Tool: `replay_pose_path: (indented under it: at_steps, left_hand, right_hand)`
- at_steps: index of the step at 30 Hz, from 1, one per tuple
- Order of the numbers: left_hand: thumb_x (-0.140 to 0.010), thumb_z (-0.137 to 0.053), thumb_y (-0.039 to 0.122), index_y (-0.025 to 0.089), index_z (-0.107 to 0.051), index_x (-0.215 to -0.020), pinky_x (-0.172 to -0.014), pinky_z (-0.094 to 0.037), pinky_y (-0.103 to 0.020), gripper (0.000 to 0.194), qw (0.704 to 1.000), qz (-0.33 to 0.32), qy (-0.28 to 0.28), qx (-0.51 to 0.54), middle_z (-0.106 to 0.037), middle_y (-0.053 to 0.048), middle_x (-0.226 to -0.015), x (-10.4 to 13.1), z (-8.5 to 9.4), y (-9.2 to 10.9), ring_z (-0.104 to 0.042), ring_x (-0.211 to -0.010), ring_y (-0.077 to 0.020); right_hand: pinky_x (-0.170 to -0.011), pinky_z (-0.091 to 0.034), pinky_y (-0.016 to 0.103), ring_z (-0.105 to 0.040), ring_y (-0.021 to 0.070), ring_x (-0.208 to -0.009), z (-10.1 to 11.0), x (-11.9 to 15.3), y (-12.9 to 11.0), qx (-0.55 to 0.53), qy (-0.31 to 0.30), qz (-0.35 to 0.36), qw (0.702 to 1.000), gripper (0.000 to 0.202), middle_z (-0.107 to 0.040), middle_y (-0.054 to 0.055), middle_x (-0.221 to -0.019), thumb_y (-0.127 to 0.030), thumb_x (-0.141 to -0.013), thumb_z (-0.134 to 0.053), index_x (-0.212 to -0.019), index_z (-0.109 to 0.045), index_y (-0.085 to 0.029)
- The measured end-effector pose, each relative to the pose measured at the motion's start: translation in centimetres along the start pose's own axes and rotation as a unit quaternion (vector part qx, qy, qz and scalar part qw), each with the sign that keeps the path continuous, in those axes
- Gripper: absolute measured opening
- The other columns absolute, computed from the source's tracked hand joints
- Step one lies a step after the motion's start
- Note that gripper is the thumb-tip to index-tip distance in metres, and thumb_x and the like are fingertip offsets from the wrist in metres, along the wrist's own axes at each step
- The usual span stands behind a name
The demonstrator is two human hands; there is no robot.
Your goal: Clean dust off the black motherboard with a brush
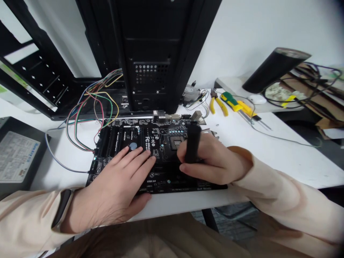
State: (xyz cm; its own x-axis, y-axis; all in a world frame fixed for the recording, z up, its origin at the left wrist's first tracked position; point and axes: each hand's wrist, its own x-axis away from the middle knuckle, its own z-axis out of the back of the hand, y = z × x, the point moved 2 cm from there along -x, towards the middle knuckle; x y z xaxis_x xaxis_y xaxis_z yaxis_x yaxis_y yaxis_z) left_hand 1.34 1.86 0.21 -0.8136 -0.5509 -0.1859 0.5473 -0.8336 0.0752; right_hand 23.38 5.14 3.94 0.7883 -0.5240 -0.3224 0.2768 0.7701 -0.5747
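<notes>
On a white table [282, 161], with a black case [153, 46] standing beyond the grip. In the head view, closed around an upright black handle [192, 143] with the right hand [215, 159], over the board [163, 170], just right of the socket [176, 142]. Left of the grip, spread flat on the board with the left hand [122, 179], holding nothing. Apparently at tool work, tip hidden; probably calling for a steady board, handle upright.

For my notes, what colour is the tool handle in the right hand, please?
The tool handle is black; see the head view.
</notes>
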Motion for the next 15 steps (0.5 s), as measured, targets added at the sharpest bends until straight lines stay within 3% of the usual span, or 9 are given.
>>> replay_pose_path:
  at_steps: [4, 7, 10, 13, 15]
  left_hand:
    - [-0.083, -0.052, 0.027, 0.013, -0.046, -0.133, -0.105, -0.034, -0.054, 0.053, 1.0, -0.006, 0.007, 0.017, -0.052, -0.015, -0.133, -0.16, 0.18, 0.06, -0.044, -0.127, -0.0344]
    - [-0.082, -0.051, 0.027, 0.014, -0.048, -0.132, -0.105, -0.034, -0.055, 0.052, 1.0, -0.005, 0.004, 0.022, -0.052, -0.015, -0.133, -0.18, 0.32, 0.09, -0.043, -0.127, -0.0348]
    - [-0.083, -0.052, 0.027, 0.014, -0.047, -0.133, -0.105, -0.034, -0.056, 0.052, 1.0, -0.007, 0.001, 0.02, -0.051, -0.015, -0.135, -0.14, 0.41, 0.09, -0.043, -0.127, -0.0351]
    - [-0.083, -0.051, 0.028, 0.014, -0.048, -0.132, -0.104, -0.035, -0.057, 0.051, 1.0, -0.008, 0.0, 0.02, -0.051, -0.015, -0.134, -0.14, 0.41, 0.08, -0.043, -0.127, -0.0357]
    - [-0.083, -0.051, 0.027, 0.014, -0.048, -0.131, -0.104, -0.035, -0.057, 0.05, 1.0, -0.008, -0.001, 0.022, -0.052, -0.015, -0.133, -0.16, 0.35, 0.07, -0.043, -0.126, -0.0358]
  right_hand:
    - [-0.061, -0.044, 0.021, -0.055, 0.0104, -0.067, -0.23, -0.23, -0.17, -0.024, 0.03, 0.003, 0.999, 0.011, -0.062, 0.004, -0.075, -0.021, -0.091, -0.05, -0.084, -0.054, -0.014]
    - [-0.055, -0.04, 0.023, -0.05, 0.0111, -0.059, -0.42, -0.21, 0.02, 0.045, 0.01, 0.023, 0.999, 0.014, -0.057, 0.002, -0.064, -0.019, -0.089, -0.049, -0.076, -0.053, -0.015]
    - [-0.05, -0.035, 0.024, -0.045, 0.0101, -0.052, -0.15, 0.05, 0.18, 0.079, 0.046, 0.023, 0.996, 0.018, -0.05, -0.001, -0.057, -0.019, -0.087, -0.05, -0.069, -0.05, -0.017]
    - [-0.056, -0.042, 0.021, -0.053, 0.0097, -0.059, 0.05, 0.17, 0.15, 0.017, 0.1, -0.007, 0.995, 0.013, -0.058, 0.001, -0.067, -0.021, -0.089, -0.052, -0.077, -0.055, -0.015]
    - [-0.061, -0.045, 0.021, -0.056, 0.0098, -0.065, -0.03, 0.06, 0.16, -0.02, 0.095, -0.022, 0.995, 0.011, -0.062, 0.002, -0.073, -0.022, -0.09, -0.053, -0.084, -0.057, -0.014]
